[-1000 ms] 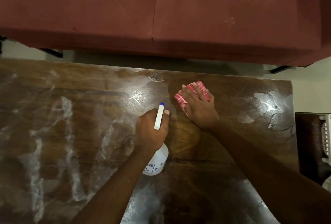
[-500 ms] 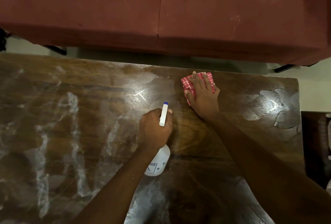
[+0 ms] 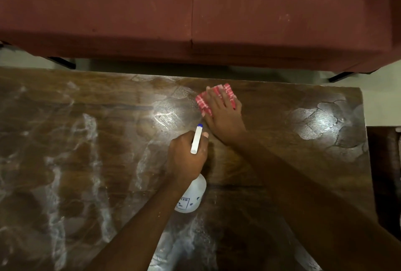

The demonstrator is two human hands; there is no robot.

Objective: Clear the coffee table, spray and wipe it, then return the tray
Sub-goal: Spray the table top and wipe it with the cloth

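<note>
right hand (image 3: 223,116) lies flat on the red checked cloth (image 3: 202,103), fingers straight, pressing it down on the coffee table (image 3: 282,101) close to the table's far edge. left hand (image 3: 186,153) is wrapped tight round the neck of the spray bottle (image 3: 192,197) over the table's middle, nozzle aimed at the wet patch just beside the cloth. the risk: a squeeze now could mist the right hand, or carry past the table's far edge onto the sofa (image 3: 195,10). white streaks cover the table's left half, and they'd likely dry into marks if the cloth is slow to reach them. the tray is not in view.
</note>
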